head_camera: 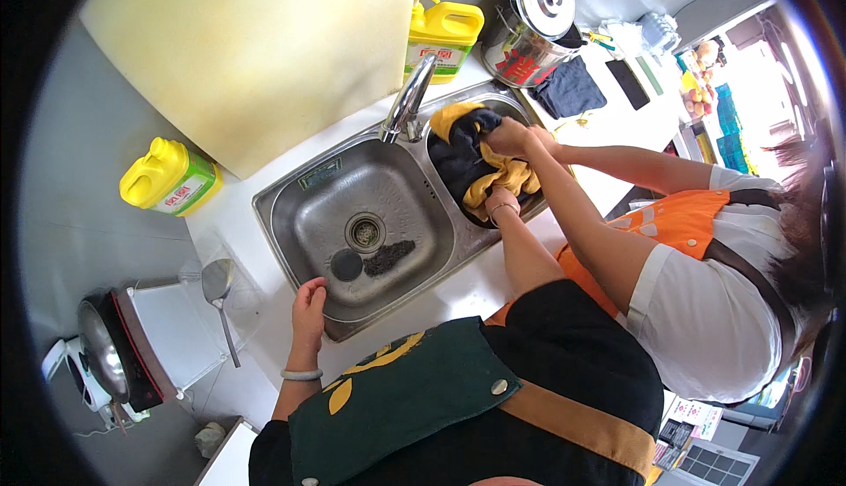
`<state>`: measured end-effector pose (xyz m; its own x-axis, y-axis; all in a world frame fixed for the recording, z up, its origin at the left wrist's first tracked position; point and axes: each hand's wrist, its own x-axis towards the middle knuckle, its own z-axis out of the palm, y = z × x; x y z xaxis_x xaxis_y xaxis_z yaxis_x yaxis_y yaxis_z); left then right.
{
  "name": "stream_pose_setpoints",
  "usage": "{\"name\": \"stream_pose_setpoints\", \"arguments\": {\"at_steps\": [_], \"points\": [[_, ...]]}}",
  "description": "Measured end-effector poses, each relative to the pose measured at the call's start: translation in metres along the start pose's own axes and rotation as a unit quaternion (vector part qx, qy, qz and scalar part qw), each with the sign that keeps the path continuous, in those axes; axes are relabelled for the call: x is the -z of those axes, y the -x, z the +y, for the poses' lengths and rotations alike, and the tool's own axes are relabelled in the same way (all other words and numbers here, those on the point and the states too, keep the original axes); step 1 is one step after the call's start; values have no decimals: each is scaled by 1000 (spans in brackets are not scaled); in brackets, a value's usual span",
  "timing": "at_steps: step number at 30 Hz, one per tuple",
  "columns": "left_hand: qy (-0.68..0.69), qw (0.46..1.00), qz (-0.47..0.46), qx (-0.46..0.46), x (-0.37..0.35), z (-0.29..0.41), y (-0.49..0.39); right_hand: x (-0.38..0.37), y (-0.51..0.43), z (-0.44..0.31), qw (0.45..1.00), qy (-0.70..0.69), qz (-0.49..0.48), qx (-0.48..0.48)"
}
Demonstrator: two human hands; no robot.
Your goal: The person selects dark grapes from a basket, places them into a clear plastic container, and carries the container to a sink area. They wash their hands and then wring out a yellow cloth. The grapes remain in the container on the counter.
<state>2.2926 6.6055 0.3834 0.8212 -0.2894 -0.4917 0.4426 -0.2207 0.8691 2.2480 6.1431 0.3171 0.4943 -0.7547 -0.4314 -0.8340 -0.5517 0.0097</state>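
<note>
My left hand [309, 311], with a pale band on the wrist, rests near the front left rim of a stainless-steel double sink [370, 221] and holds nothing. In the smaller right basin, my right hand [500, 204], wearing a bracelet, grips the yellow part of a black and yellow cloth [468, 145]. A co-worker's hands [512, 136] are on the same cloth, just behind mine. The chrome faucet [418, 93] stands between the basins. A round dark disc [347, 265] and a dark patch of debris [388, 258] lie by the drain in the large basin.
A co-worker in an orange apron [687, 218] stands close on the right. Yellow jugs [173, 179] flank a leaning pale board [264, 50]. Behind the sink are a steel pot [522, 50] and a dark folded cloth [570, 89]. A metal turner [219, 281] lies on the left.
</note>
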Motion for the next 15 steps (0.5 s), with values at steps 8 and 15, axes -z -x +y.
{"name": "stream_pose_setpoints", "arguments": {"at_steps": [8,15], "points": [[38,996,-34,-80,-13,13,5,91,92,3,911,-337,177,159],[56,982,-83,-161,-21,64,23,164,167,-30,751,-556,198,295]]}}
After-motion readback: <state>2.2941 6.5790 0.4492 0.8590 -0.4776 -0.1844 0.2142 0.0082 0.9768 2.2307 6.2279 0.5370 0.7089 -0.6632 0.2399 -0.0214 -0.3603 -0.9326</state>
